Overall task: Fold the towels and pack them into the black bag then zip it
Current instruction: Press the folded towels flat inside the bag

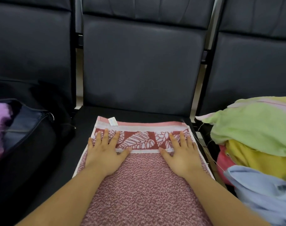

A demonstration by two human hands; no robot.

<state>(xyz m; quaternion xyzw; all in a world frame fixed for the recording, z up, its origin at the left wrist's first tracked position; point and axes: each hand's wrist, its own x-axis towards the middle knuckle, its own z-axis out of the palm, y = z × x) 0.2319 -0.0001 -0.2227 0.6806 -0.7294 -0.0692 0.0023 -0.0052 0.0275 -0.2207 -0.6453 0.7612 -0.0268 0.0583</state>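
Pink towel [143, 185] at frame centre, pressed flat by left hand [104, 154] and right hand [181, 154], fingers [106, 136] straight and spread; black bag [25, 144] unzipped at left.

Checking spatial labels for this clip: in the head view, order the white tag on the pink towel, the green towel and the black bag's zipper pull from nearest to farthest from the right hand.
From the right hand, flat on the pink towel:
1. Green towel, on top of the pile to its right.
2. White tag, at the towel's far left edge.
3. Zipper pull, on the black bag at far left.
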